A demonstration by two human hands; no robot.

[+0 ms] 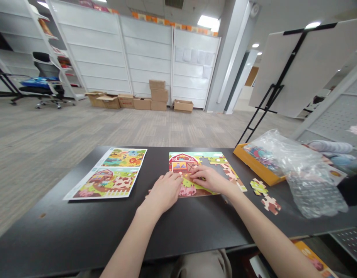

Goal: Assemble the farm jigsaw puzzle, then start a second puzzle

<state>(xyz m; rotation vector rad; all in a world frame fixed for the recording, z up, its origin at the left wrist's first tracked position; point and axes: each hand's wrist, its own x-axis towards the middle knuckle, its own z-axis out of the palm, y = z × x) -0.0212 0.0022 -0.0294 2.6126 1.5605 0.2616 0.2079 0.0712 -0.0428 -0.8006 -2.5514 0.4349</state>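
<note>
A farm-scene jigsaw puzzle (182,157) lies flat on the black counter (137,231), in front of the person, its picture showing a red barn, pink pigs and a brown-and-white cow. An irregular opening in its upper right part shows the dark surface beneath. The left hand (166,189) rests palm down over the puzzle's near left corner, partly on the counter; its fingers lie close together, and whether its grip pinches a piece cannot be told. The right hand (208,179) reaches over the middle of the puzzle, just below the barn, with its fingers bent downward; the fingertips are partly hidden, so it is unclear whether that grip is spread or closed on a piece. To the left, well apart from the hands, lies a printed picture sheet (124,173) with an animal scene above a farm scene. Right of the puzzle are a yellow-green puzzle cluster (258,187) and, nearer the person, a brown-and-white puzzle cluster (271,204). Beyond them sits an open orange box (255,164) with colorful pieces inside, and clear plastic wrapping (314,185) spills over its right side onto the counter.
</note>
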